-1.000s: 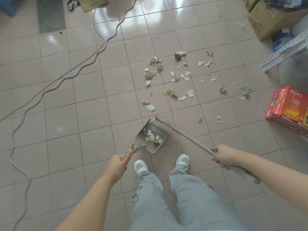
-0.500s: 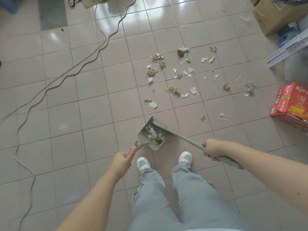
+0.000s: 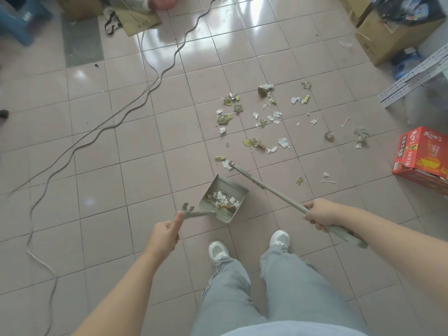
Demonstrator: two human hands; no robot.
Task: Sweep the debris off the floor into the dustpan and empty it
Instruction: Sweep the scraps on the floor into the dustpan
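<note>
My left hand (image 3: 164, 236) grips the handle of a grey dustpan (image 3: 238, 190), which stands on the pink tiled floor just ahead of my white shoes and holds paper scraps. My right hand (image 3: 320, 214) grips the grey broom stick (image 3: 271, 190); its far end touches a white scrap beyond the pan's far edge. The broom head is hard to make out. Scattered debris (image 3: 257, 122), torn paper and yellowish wrappers, lies on the tiles further ahead and to the right.
Grey cables (image 3: 126, 110) snake across the floor at left. A red carton (image 3: 423, 156) sits at right, with a white perforated metal rail (image 3: 412, 76) and a cardboard box (image 3: 388, 37) behind it. More cardboard (image 3: 139, 20) and a blue stool (image 3: 21, 23) lie at the far top left.
The broom's far end has swung from over the dustpan out to the near edge of the debris. My view has tilted up, so more of the far floor shows. The dustpan stays in place.
</note>
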